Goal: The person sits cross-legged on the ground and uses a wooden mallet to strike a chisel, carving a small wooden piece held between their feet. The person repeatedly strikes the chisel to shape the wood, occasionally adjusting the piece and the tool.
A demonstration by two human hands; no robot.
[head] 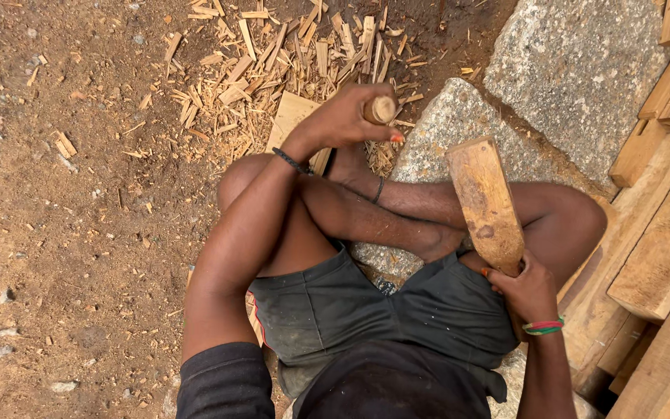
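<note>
While a person sits cross-legged on the dirt ground (63, 256), the left hand (347, 116) is clenched around one round wooden handle (381, 109), its end showing above the fist. The right hand (529, 291) grips one wooden mallet (486, 202), whose head rises just above it. Two grey stone slabs (575, 70) lie beyond the mallet; wood chips (273, 62) are scattered beyond the left hand.
</note>
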